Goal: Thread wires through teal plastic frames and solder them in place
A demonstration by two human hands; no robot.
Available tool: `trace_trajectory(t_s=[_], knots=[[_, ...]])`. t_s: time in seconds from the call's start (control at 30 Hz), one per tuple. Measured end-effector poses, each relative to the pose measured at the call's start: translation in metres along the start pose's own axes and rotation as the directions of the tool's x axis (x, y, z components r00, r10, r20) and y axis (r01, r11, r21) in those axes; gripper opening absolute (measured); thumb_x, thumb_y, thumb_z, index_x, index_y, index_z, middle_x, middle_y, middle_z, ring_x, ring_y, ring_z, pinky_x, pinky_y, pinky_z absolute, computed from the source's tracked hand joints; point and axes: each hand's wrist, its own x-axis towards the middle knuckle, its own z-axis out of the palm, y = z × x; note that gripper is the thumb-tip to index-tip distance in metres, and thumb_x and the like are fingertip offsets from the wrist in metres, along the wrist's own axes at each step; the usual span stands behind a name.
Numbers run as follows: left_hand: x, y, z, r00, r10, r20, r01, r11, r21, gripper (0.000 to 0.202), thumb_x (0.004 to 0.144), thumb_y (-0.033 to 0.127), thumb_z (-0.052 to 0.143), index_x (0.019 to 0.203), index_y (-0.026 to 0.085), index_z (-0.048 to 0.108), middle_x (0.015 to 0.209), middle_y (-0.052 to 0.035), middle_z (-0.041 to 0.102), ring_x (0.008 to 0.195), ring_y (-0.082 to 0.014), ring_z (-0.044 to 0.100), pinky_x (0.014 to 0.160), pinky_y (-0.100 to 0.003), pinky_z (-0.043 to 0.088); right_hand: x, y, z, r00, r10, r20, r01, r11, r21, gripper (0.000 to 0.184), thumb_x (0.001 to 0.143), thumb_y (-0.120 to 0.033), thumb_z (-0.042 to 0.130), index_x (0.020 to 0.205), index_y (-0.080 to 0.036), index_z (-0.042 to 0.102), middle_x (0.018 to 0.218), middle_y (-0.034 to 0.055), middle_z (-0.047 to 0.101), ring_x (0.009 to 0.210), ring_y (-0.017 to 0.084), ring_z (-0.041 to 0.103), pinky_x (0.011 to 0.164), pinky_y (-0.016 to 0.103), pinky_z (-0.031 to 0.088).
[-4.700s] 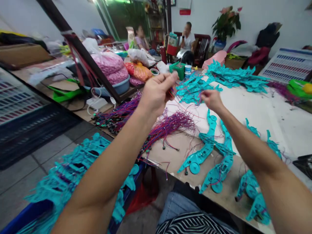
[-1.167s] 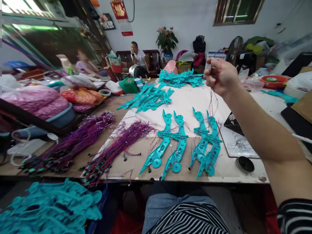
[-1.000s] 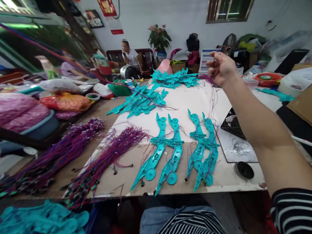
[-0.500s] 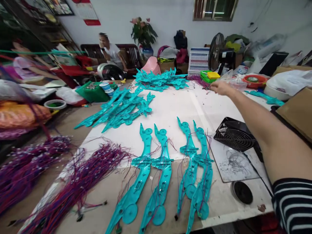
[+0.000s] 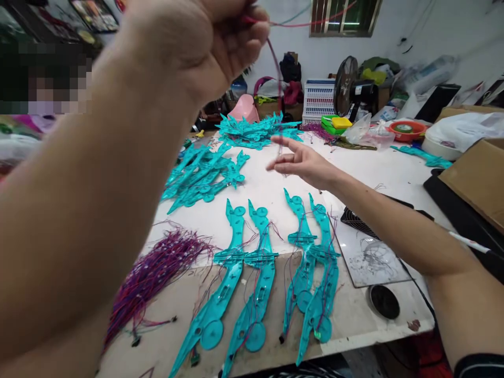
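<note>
Raised high at the top of the view, my left hand (image 5: 224,47) has its fingers curled around thin red and blue wires (image 5: 273,52). Some strands stretch off to the right, while others hang down over the table. My right hand (image 5: 305,163) is over the middle of the table, fingers stretched out and slightly blurred, close to the hanging strands; whether it touches them I cannot tell. Below lie several turquoise plastic parts (image 5: 232,241), long and curved, with wires laid along them. To their left is a bundle of red and purple wires (image 5: 165,262) with small connectors.
More turquoise parts lie in a heap (image 5: 260,131) at the far end and in a pile (image 5: 205,178) at the left. On the right are a black fan (image 5: 356,220), a whitish plate (image 5: 370,262), a round black dish (image 5: 384,302) and a cardboard box (image 5: 476,178).
My left hand has come into view at upper left with wires in it. My right hand has drawn back from the far right side toward the table's middle, its fingers now extended.
</note>
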Motion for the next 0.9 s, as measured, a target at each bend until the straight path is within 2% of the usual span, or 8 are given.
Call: trace_trajectory(t_s=[0.13,0.3,0.4,0.53,0.63,0.73,0.83,0.9], knots=[[0.025,-0.034,-0.006,0.997,-0.077,-0.024,0.076,0.996,-0.047,0.035,0.098,0.002,0.025,0.118,-0.005,0.054,0.078,0.0032,0.056,0.071,0.0022,0.065,0.065,-0.010,0.044,0.007,0.016,-0.040,0.948,0.254,-0.192,-0.269,0.961,-0.056,0.006,0.077,-0.014,0.069,0.083,-0.015,0.067,0.066,0.0000,0.067,0.066,0.011,0.065,0.076,0.027,0.052],[0.049,-0.133,-0.047,0.962,-0.248,-0.116,0.249,0.968,-0.006,0.016,0.090,0.000,0.050,0.084,0.011,0.060,0.060,0.0028,0.059,0.059,-0.0031,0.057,0.068,-0.015,0.052,0.008,0.034,-0.130,0.822,0.386,-0.418,-0.554,0.711,-0.433,0.009,0.080,-0.011,0.067,0.087,-0.012,0.072,0.071,0.0057,0.071,0.069,0.014,0.067,0.070,0.026,0.053],[0.053,-0.198,-0.045,0.915,-0.390,-0.104,0.390,0.921,-0.015,0.017,0.087,0.005,0.057,0.101,0.012,0.062,0.100,-0.0088,0.071,0.096,-0.0131,0.067,0.094,-0.031,0.051,0.019,0.043,-0.155,0.774,0.298,-0.559,-0.629,0.465,-0.623,0.021,0.082,-0.011,0.064,0.100,-0.012,0.073,0.091,0.0107,0.075,0.090,0.021,0.070,0.083,0.031,0.053],[0.042,-0.248,-0.028,0.831,-0.556,0.002,0.547,0.818,0.181,0.053,0.085,0.026,0.064,0.136,0.025,0.049,0.158,-0.0121,0.033,0.144,-0.0263,0.034,0.113,-0.049,0.031,0.035,0.050,-0.150,0.740,0.160,-0.653,-0.666,0.302,-0.682,0.041,0.080,-0.005,0.058,0.119,-0.014,0.068,0.124,0.0152,0.067,0.127,0.033,0.053,0.109,0.049,0.036],[0.016,-0.249,-0.040,0.836,-0.544,0.067,0.490,0.796,0.357,0.060,0.080,0.034,0.067,0.136,0.017,0.051,0.153,-0.0202,0.038,0.140,-0.0289,0.039,0.112,-0.046,0.033,0.012,0.038,-0.131,0.817,0.017,-0.576,-0.561,0.254,-0.788,0.039,0.083,-0.010,0.056,0.120,-0.014,0.068,0.129,0.0138,0.064,0.130,0.032,0.051,0.113,0.048,0.033],[-0.029,-0.224,-0.072,0.878,-0.471,0.086,0.386,0.803,0.455,0.055,0.072,0.047,0.069,0.116,0.014,0.066,0.130,-0.0187,0.063,0.120,-0.0304,0.059,0.103,-0.044,0.045,-0.062,0.011,-0.105,0.874,-0.224,-0.432,-0.345,0.342,-0.874,0.026,0.086,-0.021,0.055,0.105,-0.019,0.074,0.113,0.0075,0.073,0.113,0.026,0.062,0.106,0.043,0.044],[-0.093,-0.187,-0.110,0.906,-0.422,-0.035,0.377,0.766,0.520,0.053,0.065,0.060,0.069,0.098,0.019,0.072,0.107,-0.0110,0.074,0.103,-0.0289,0.068,0.093,-0.043,0.053,-0.170,-0.015,-0.071,0.797,-0.277,-0.537,-0.340,0.530,-0.777,0.018,0.085,-0.035,0.060,0.089,-0.027,0.075,0.095,0.0039,0.076,0.096,0.024,0.068,0.094,0.040,0.052],[-0.145,-0.168,-0.134,0.904,-0.385,-0.185,0.414,0.682,0.602,0.044,0.062,0.062,0.069,0.086,0.026,0.075,0.091,-0.0017,0.078,0.091,-0.0278,0.072,0.093,-0.045,0.054,-0.241,-0.019,-0.046,0.672,-0.161,-0.723,-0.463,0.671,-0.580,0.018,0.080,-0.042,0.065,0.082,-0.027,0.075,0.086,0.0038,0.075,0.085,0.023,0.070,0.085,0.038,0.055]])
